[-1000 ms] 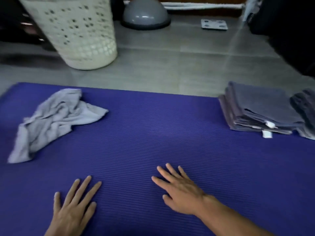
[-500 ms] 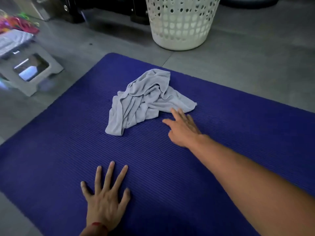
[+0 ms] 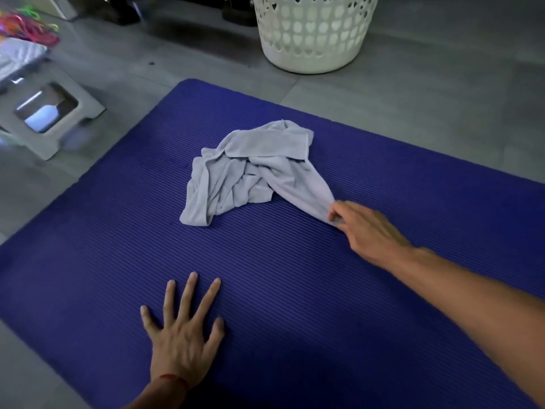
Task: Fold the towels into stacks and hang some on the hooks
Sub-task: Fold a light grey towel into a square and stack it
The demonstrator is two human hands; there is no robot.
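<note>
A crumpled light grey towel [image 3: 253, 169] lies in a heap on the blue ribbed mat [image 3: 295, 290], a little left of the middle. My right hand [image 3: 365, 228] pinches the towel's near right corner between thumb and fingers, and that corner is drawn out toward me. My left hand [image 3: 182, 335] rests flat on the mat with fingers spread, well in front of the towel and touching no cloth. No hooks and no folded stack appear in this view.
A white perforated laundry basket [image 3: 312, 31] stands on the grey tiled floor beyond the mat. A grey plastic step stool [image 3: 44, 113] sits at the left, with colourful items [image 3: 26, 25] behind it. Dark furniture bases run along the top edge.
My view swung left, away from the folded stack, onto the crumpled towel. My right hand reached to the towel, took its near right corner and pulled it out. My left hand stayed flat.
</note>
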